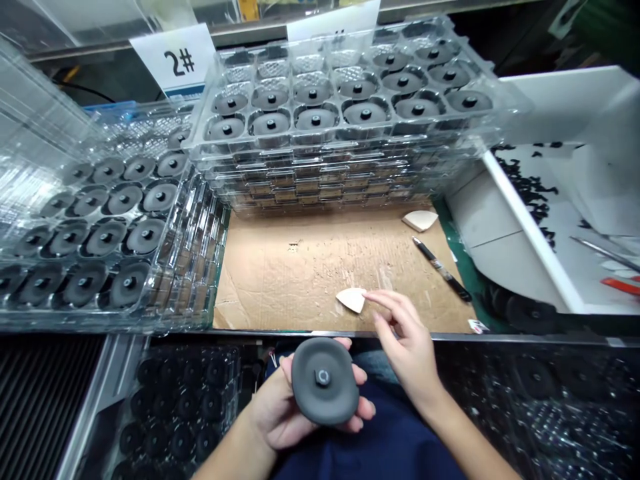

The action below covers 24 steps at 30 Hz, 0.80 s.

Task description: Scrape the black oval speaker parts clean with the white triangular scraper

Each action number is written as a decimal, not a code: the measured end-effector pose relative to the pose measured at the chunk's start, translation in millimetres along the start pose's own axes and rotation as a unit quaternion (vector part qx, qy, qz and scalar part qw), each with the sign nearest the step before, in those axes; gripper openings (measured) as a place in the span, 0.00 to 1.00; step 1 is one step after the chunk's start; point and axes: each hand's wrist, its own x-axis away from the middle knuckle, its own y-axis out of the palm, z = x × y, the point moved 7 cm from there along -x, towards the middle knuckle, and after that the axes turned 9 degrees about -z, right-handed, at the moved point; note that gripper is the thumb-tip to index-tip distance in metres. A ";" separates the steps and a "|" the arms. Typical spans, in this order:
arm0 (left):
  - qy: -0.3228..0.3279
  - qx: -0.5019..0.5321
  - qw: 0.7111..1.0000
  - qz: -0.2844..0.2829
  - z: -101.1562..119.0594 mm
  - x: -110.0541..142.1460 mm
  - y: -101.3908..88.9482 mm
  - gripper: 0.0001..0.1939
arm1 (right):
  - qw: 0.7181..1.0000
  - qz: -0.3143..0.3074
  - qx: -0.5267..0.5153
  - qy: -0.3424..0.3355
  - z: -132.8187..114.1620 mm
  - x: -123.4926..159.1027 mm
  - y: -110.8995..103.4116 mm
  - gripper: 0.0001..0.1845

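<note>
My left hand (285,407) is closed around a dark grey rounded disc-like part (327,400), held just in front of the bench edge. The part's dished face points up, with a small round post in its middle. Over the cardboard, my right hand (407,350) reaches out with its index fingertip at the corner of a small white wedge-shaped piece (351,300). Thumb and index finger of that hand are apart. Another white wedge (420,220) lies farther back on the cardboard sheet (280,280), and a black pen (441,269) is beside it.
Stacked clear plastic trays (320,150) full of similar dark parts stand at the back, with more trays (160,247) at left. To the right, a white bin (525,230) holds small black pieces, tweezers and a red-handled tool (620,285). A "2#" paper sign (177,60) stands behind.
</note>
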 end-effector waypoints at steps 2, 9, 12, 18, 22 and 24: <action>0.006 -0.001 1.000 -0.008 2.2 1.0 -0.3 0.28 | 1.000 -0.022 -0.014 -0.010 -12.8 6.5 -2.3 0.12; 0.001 -0.035 0.999 -0.014 5.4 3.5 1.0 0.28 | 0.997 -0.060 -0.040 -0.011 -22.1 27.6 -0.7 0.13; 0.022 -0.086 0.996 -0.026 7.7 2.8 3.8 0.27 | 0.999 -0.038 -0.034 0.002 -14.8 33.3 -9.5 0.13; 0.189 -0.517 0.835 0.003 24.7 8.7 18.5 0.42 | 0.999 -0.006 -0.043 0.017 -19.9 35.0 -34.0 0.12; 0.254 -0.749 0.612 -0.017 19.2 14.6 39.6 0.55 | 0.987 -0.014 -0.158 0.022 -29.1 41.7 -39.1 0.10; 0.258 -0.772 0.581 -0.024 16.4 15.9 43.2 0.56 | 0.973 -0.011 -0.227 0.028 -31.8 47.5 -40.5 0.11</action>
